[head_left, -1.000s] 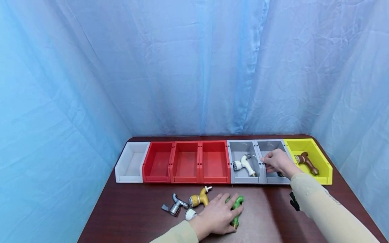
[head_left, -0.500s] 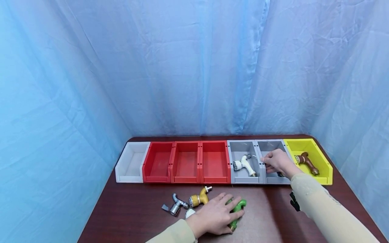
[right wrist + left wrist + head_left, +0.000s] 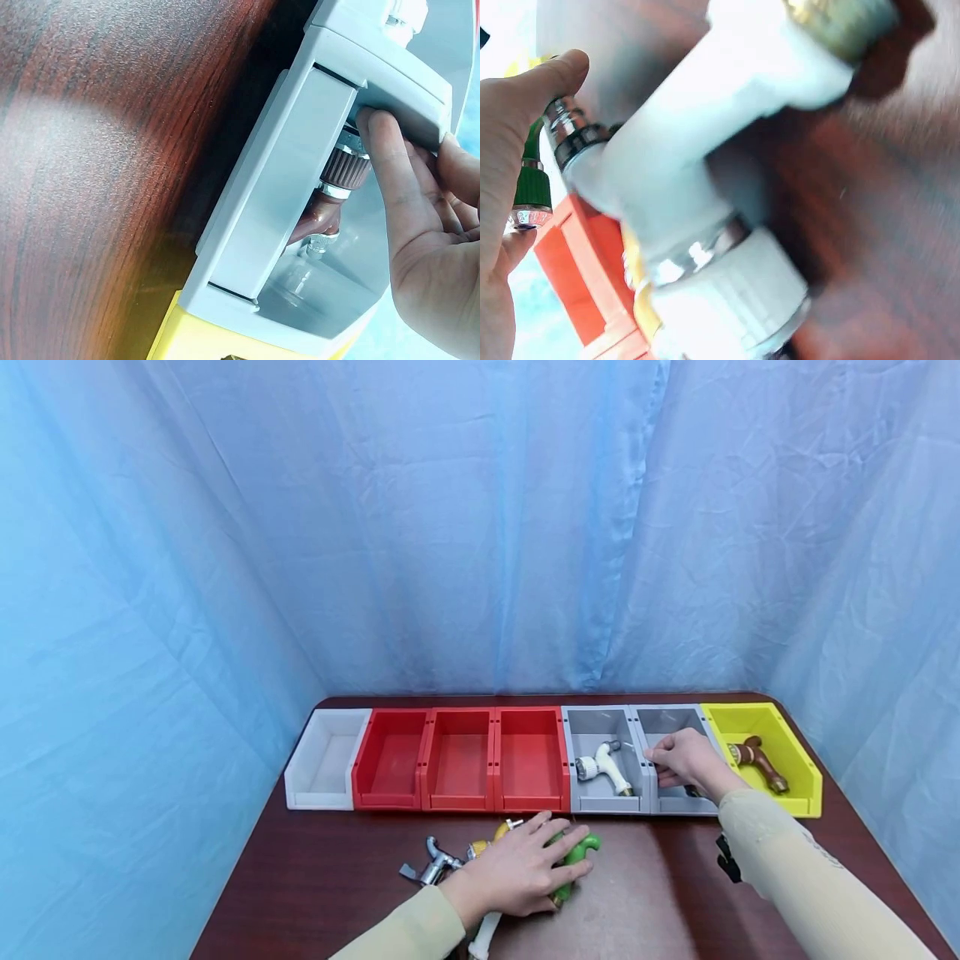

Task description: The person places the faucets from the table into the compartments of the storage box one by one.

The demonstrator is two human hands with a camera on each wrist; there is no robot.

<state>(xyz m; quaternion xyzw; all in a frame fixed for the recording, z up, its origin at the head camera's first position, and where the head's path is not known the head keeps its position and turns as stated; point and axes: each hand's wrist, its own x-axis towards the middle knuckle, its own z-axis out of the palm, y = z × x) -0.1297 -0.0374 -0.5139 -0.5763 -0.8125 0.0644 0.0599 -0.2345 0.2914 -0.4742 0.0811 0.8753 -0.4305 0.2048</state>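
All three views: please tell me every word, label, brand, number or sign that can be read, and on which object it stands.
No text can be read in any view.
Right sleeve: faint marks, too small to tell if they are letters.
Green tap: any marking is too small to read.
White tap, close in left wrist view: blurred, nothing legible.

A green tap (image 3: 576, 852) with a curved spout, ridged knob and brass-coloured end is partly covered, over the bench (image 3: 637, 902) and in from its far edge. Along that edge, toward the far right corner, an upright gray bin (image 3: 684, 805) contains a brown tap (image 3: 325, 213) with a ridged knob and silver collars.
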